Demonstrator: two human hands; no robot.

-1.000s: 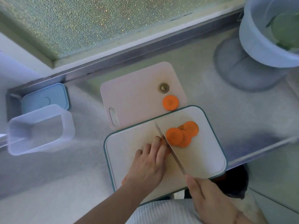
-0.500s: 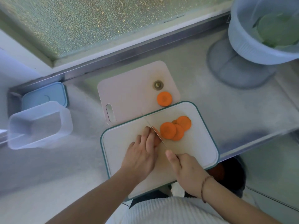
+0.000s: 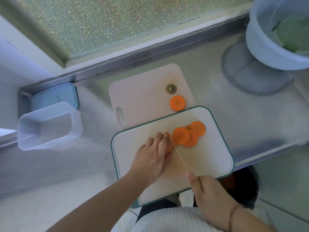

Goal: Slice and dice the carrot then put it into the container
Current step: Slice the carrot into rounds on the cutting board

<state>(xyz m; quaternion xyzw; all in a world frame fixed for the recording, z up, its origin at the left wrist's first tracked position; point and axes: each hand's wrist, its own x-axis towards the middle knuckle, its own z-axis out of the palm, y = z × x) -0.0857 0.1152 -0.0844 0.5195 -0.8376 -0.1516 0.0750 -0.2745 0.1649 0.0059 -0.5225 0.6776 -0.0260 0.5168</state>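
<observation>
On the white, teal-rimmed cutting board (image 3: 209, 163) my left hand (image 3: 152, 156) holds down the carrot (image 3: 169, 149), which is mostly hidden under its curled fingers. My right hand (image 3: 207, 191) grips the knife (image 3: 177, 150), index finger along its spine. The thin blade stands on edge against the carrot, just right of my left fingertips. Several orange carrot slices (image 3: 188, 136) lie overlapped right of the blade. One more slice (image 3: 177, 102) lies on the pink board (image 3: 142, 101) behind. The clear, empty container (image 3: 48, 124) stands at the left.
A blue lid (image 3: 55, 96) lies behind the container. A brown carrot end (image 3: 171, 88) sits on the pink board. A pale blue strainer bowl (image 3: 274, 39) with green vegetables stands at the back right. The steel counter's front edge (image 3: 267, 154) runs right of the board.
The knife blade went from tilted and raised beside the carrot to standing on edge against it. My right hand shifted along with it. My left hand stays on the carrot.
</observation>
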